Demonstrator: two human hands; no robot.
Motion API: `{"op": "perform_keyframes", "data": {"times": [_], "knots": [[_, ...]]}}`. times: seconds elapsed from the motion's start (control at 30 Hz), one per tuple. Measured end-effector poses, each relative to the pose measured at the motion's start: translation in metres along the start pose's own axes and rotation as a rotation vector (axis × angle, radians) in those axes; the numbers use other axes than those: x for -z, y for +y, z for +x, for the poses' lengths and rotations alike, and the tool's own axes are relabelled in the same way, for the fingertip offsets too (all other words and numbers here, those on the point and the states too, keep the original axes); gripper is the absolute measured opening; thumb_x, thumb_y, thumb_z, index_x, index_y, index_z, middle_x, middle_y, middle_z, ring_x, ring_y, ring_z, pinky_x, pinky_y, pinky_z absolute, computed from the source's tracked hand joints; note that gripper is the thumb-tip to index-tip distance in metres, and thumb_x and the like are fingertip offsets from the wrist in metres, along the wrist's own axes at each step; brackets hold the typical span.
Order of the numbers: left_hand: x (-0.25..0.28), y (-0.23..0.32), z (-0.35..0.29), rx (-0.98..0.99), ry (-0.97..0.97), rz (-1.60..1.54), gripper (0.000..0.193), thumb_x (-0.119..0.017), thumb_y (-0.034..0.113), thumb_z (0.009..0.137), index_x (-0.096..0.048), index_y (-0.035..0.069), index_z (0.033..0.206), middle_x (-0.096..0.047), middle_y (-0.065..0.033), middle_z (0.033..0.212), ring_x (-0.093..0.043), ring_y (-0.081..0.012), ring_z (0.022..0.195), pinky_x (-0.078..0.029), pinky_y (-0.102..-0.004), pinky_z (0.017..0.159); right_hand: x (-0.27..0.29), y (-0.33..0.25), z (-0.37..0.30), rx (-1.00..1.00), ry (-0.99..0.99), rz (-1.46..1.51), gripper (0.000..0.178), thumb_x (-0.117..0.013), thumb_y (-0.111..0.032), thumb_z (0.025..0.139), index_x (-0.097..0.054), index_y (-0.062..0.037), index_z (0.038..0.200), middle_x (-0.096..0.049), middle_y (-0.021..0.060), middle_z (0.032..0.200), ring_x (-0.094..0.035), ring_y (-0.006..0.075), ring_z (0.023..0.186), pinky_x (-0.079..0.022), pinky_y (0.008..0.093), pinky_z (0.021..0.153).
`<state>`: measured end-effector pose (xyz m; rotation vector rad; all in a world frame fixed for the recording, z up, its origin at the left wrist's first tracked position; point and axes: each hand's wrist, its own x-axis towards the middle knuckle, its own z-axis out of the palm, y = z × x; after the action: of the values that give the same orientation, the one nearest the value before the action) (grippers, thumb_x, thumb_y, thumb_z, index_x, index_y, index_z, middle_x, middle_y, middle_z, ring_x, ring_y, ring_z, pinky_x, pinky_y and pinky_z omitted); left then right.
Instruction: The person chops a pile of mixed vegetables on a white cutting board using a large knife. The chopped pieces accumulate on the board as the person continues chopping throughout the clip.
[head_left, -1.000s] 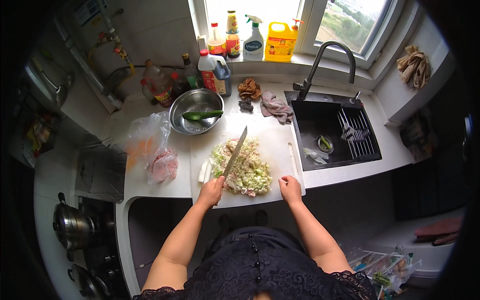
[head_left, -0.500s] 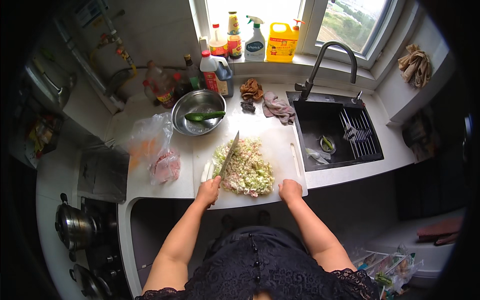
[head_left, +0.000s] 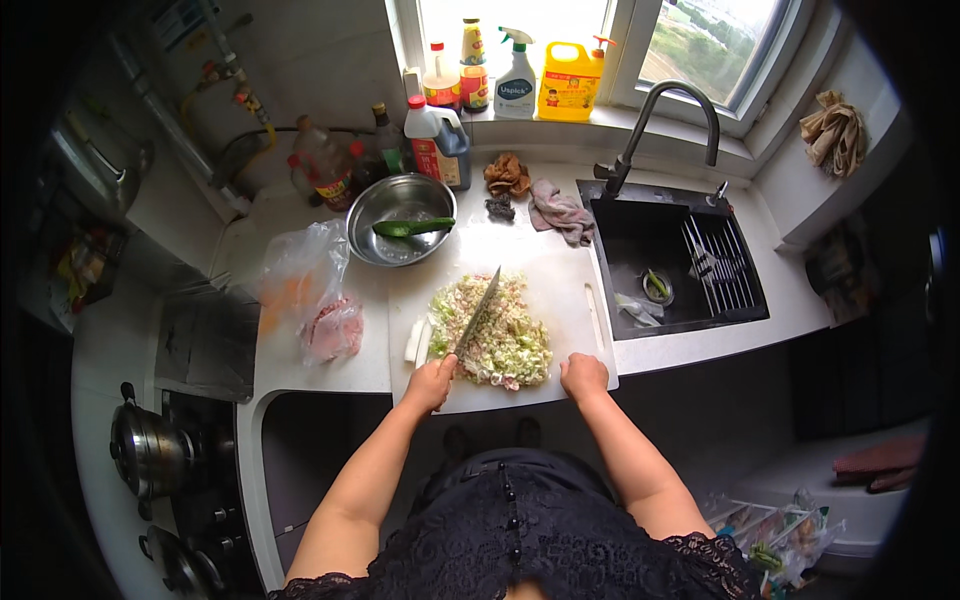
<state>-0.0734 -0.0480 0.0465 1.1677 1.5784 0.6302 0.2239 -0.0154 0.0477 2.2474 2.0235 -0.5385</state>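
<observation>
My left hand (head_left: 429, 384) is closed round the handle of a kitchen knife (head_left: 478, 312). The blade points away from me and slants to the right, over a spread heap of finely chopped pale green and pinkish food (head_left: 505, 345). Under the heap lies a white cutting board (head_left: 573, 300), which reaches the counter's front edge. At the board's front right, my right hand (head_left: 584, 376) is closed on its edge, with the fingers partly hidden. A white piece (head_left: 416, 340), perhaps a vegetable stalk, lies at the heap's left.
Behind the board, a steel bowl (head_left: 362, 235) holds a green cucumber (head_left: 413, 227). Bagged pink meat (head_left: 333, 328) lies left. At right is a black sink (head_left: 640, 325) with a faucet (head_left: 713, 130). Cloths (head_left: 560, 212) and bottles (head_left: 440, 145) stand toward the window; pots (head_left: 148, 452) at far left.
My left hand has moved the knife a little to the right, so its blade now lies across the heap's middle. My right hand stays at the board's edge.
</observation>
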Motion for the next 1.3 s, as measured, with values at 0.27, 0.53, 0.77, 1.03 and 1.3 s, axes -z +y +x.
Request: {"op": "perform_keyframes", "data": {"times": [0.27,0.53,0.77,1.03,1.3], "knots": [[-0.011,0.015,-0.003,-0.084,-0.060,0.026,0.045,-0.042,0.047,0.095,-0.052,0.006,0.080,-0.042,0.0009,0.049,-0.040,-0.0094,0.036,-0.032,-0.0267,0.032,-0.005,0.006,0.002,0.001,0.044,0.022,0.028,-0.061,-0.032,0.083,-0.068,-0.0050,0.086,-0.068,0.0172,0.085,-0.066,0.0332,0.083,-0.052,0.0421,0.075],[-0.011,0.013,-0.003,-0.159,-0.053,0.017,0.046,-0.042,0.047,0.096,-0.051,0.005,0.077,-0.042,0.0005,0.049,-0.041,-0.0101,0.036,-0.034,-0.0267,0.033,-0.011,0.009,0.002,0.004,0.037,0.024,0.027,-0.061,-0.031,0.082,-0.069,-0.0054,0.086,-0.068,0.0167,0.085,-0.066,0.0337,0.082,-0.052,0.0427,0.074],[-0.006,0.016,-0.005,-0.012,-0.039,0.091,0.056,-0.038,0.052,0.095,-0.059,0.005,0.072,-0.054,-0.0071,0.051,-0.058,-0.0222,0.052,-0.044,-0.0356,0.052,-0.006,0.010,0.003,-0.029,0.018,0.035,0.026,-0.061,-0.031,0.081,-0.068,-0.0060,0.086,-0.067,0.0167,0.084,-0.066,0.0335,0.082,-0.052,0.0426,0.074],[-0.002,0.007,-0.005,0.014,0.011,0.058,0.056,-0.039,0.051,0.095,-0.058,0.003,0.074,-0.053,-0.0068,0.050,-0.056,-0.0188,0.047,-0.045,-0.0331,0.049,-0.009,0.013,0.004,-0.019,0.041,0.044,0.027,-0.061,-0.032,0.082,-0.068,-0.0060,0.086,-0.067,0.0165,0.084,-0.066,0.0339,0.082,-0.052,0.0430,0.074],[0.005,0.017,-0.007,0.029,0.026,-0.050,0.054,-0.040,0.051,0.095,-0.053,0.003,0.073,-0.048,-0.0033,0.048,-0.050,-0.0155,0.038,-0.039,-0.0300,0.037,-0.008,0.010,0.009,-0.012,0.042,0.013,0.028,-0.060,-0.032,0.082,-0.069,-0.0059,0.085,-0.067,0.0168,0.082,-0.066,0.0333,0.081,-0.052,0.0427,0.074]]}}
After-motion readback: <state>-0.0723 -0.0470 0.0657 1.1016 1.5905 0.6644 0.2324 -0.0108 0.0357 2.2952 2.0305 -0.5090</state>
